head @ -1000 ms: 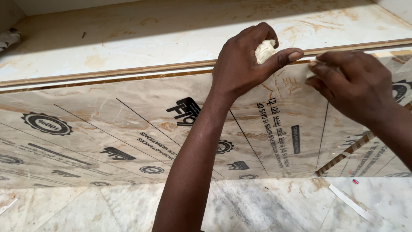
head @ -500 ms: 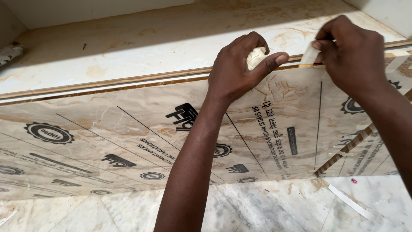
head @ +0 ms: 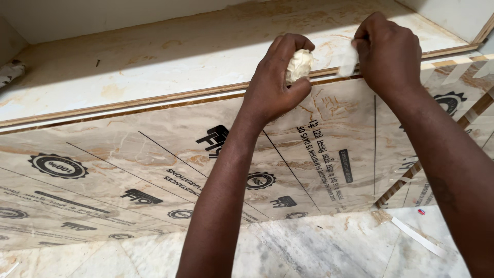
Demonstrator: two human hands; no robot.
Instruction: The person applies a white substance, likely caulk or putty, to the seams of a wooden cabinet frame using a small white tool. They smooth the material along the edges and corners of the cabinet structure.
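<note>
Cream wad clenched in left hand; right hand fingers pinching pale strip.

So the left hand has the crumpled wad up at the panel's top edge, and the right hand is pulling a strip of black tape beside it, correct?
Not quite: the strip in the right hand is pale and translucent, not black. The head view shows it. The rest holds: the left hand grips the crumpled wad at the top edge of the panel, with the right hand beside it.
</note>
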